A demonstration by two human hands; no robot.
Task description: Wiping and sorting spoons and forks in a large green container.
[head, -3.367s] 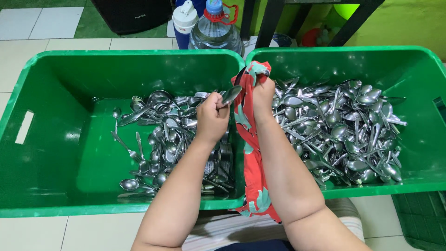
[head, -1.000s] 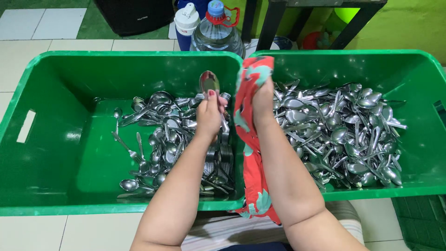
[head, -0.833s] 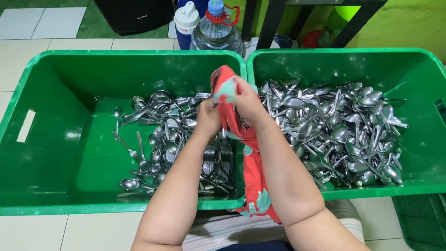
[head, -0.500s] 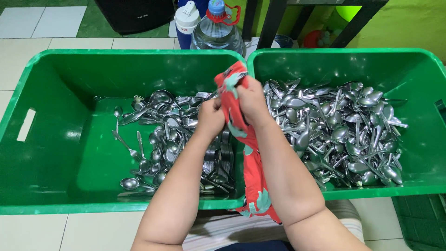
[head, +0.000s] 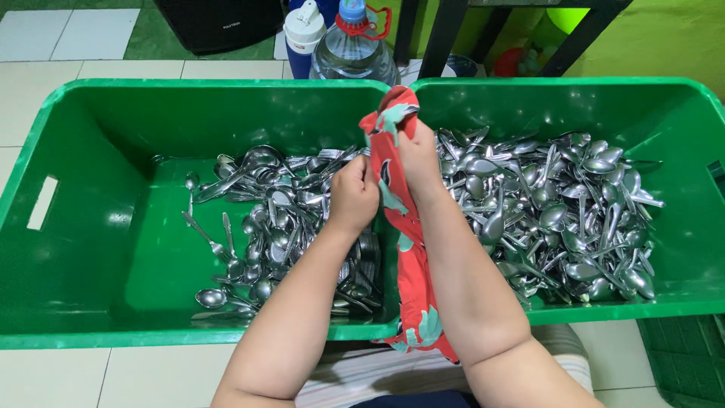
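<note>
A: Since half a second ago the red cloth (head: 393,143) has been lifted higher, bunched above the seam between the bins.

B: It is clamped in the right hand (head: 418,162); the left hand (head: 353,195), fisted just beside it, is closed on something hidden by the cloth.

A: The cloth's long axis runs near to far, draped down the right forearm.

B: Spoons (head: 279,219) are piled in the left green bin (head: 91,98), more in the right green bin (head: 680,106).
</note>
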